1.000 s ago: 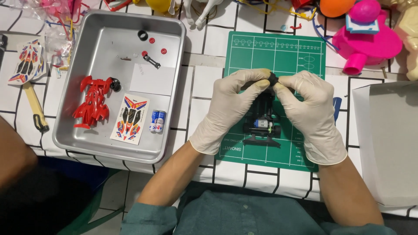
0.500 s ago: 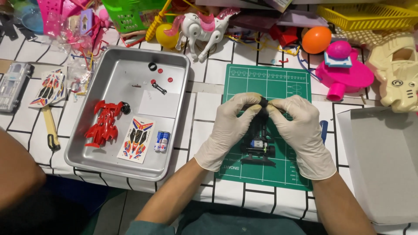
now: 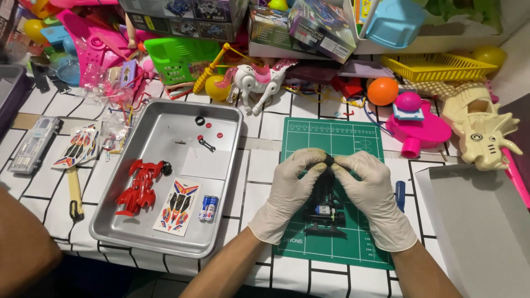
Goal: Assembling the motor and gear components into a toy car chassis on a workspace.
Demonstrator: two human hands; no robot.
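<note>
The work surface is a white tabletop (image 3: pixel 259 182) with a black grid pattern. At 9 o'clock from the hands lies a rectangular metal tray (image 3: pixel 223 118). At 3 o'clock, at the frame edge, lies a grey flat lid or sheet (image 3: pixel 480 232). Directly beneath the hands lies a green cutting mat (image 3: pixel 353 248).

The left hand (image 3: pixel 287 193) and right hand (image 3: pixel 372 196), both in pale disposable gloves, meet above the mat centre. Between them stands a black toy car chassis (image 3: pixel 324 212), its rear end toward 6 o'clock and resting on the mat. The fingers of both hands are closed narrowly, pinching the front end of the chassis at 12 o'clock; thumb and forefinger tips of the two hands nearly touch there.

Inside the tray: a red car body shell (image 3: pixel 139 187) at 8 o'clock, a sticker sheet (image 3: pixel 178 205) just beside it at 6 o'clock, two small batteries (image 3: pixel 208 208) touching each other next to the sheet, and small black and red parts (image 3: pixel 205 140) at 12 o'clock.

A blue-handled tool (image 3: pixel 399 196) lies just beside the right hand at 3 o'clock. A yellow-handled tool (image 3: pixel 74 190) lies outside the tray at 9 o'clock.
</note>
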